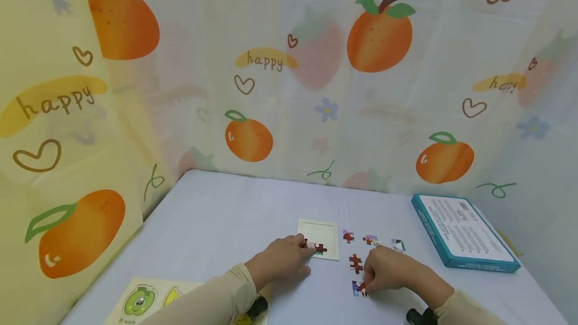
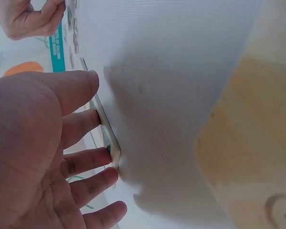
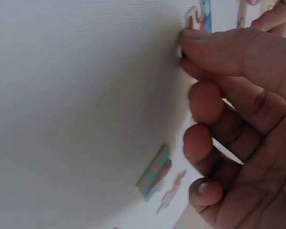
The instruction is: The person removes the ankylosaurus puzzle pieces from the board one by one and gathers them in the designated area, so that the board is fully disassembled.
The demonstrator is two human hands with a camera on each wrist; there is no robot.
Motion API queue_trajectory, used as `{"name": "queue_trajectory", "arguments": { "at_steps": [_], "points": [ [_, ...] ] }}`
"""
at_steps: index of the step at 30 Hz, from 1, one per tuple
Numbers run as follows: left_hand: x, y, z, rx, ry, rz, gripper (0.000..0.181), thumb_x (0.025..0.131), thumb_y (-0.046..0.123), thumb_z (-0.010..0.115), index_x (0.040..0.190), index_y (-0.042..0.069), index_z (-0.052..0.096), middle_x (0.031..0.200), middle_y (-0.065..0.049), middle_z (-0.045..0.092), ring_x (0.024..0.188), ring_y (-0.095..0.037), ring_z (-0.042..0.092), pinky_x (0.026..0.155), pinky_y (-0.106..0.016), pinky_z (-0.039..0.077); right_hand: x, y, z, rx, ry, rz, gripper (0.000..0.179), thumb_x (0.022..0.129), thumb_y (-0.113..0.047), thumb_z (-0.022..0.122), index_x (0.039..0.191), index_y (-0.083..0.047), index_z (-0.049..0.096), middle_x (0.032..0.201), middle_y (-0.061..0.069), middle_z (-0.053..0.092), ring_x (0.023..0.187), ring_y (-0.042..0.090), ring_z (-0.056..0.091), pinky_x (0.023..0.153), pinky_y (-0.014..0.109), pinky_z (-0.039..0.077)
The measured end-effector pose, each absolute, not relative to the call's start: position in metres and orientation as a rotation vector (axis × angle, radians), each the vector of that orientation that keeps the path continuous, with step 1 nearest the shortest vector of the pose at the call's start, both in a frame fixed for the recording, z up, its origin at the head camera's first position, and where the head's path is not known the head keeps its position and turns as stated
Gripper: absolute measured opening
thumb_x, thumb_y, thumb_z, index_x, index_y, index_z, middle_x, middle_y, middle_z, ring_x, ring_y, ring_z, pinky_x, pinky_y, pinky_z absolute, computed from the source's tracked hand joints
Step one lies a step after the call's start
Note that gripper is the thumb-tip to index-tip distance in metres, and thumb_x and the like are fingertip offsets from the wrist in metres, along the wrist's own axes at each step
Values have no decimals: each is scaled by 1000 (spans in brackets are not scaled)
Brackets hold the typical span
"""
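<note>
A small cream puzzle tray [image 1: 330, 234] lies flat on the white table, with jigsaw pieces [image 1: 320, 249] in its lower part. My left hand [image 1: 282, 260] rests at the tray's left side, its fingertips over the edge and the pieces. In the left wrist view those fingers [image 2: 88, 160] are extended along the tray rim [image 2: 112, 138]. With thumb and index finger, my right hand [image 1: 390, 269] pinches a red and blue puzzle piece [image 1: 358, 288] right of the tray. A red puzzle piece [image 1: 355, 264] lies just beyond it.
Several loose pieces, among them a red one [image 1: 348, 236] and a green and white one [image 1: 398, 245], lie behind the right hand. A teal box [image 1: 478, 229] lies at the right edge. A fruit-picture board [image 1: 118, 310] sits under my left forearm. A printed curtain [image 1: 289, 129] hangs behind the table.
</note>
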State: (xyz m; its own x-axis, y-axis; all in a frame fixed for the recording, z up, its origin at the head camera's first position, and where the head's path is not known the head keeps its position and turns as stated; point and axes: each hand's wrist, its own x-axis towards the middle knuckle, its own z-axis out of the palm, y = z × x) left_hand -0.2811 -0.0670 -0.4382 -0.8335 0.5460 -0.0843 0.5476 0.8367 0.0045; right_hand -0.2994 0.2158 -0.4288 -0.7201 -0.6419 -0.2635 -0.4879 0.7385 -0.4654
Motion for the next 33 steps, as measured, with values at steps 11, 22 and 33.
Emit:
{"name": "queue_trajectory", "arguments": {
  "at_steps": [11,22,33],
  "points": [
    [-281,-68,-447,890,2937,5,52,92,49,63,140,31,56,116,-3,53,102,-13,53,82,-32,48,-299,200,-418,-727,2585,-310,27,71,-19,87,57,-21,64,54,-7,53,52,9,47,48,24,35],
    [-282,-66,-441,927,2940,-70,49,94,47,61,134,19,62,111,-1,58,89,-10,54,77,-29,49,-331,149,-420,-873,2793,-448,15,80,-21,82,67,-22,74,61,-14,59,60,8,51,56,28,44],
    [-285,-79,-442,958,2901,40,50,96,44,59,139,18,58,124,3,56,108,-10,54,90,-27,45,-344,124,-435,-816,2861,-321,18,79,-16,79,64,-21,72,62,-13,57,64,10,48,61,29,44]
  ]
}}
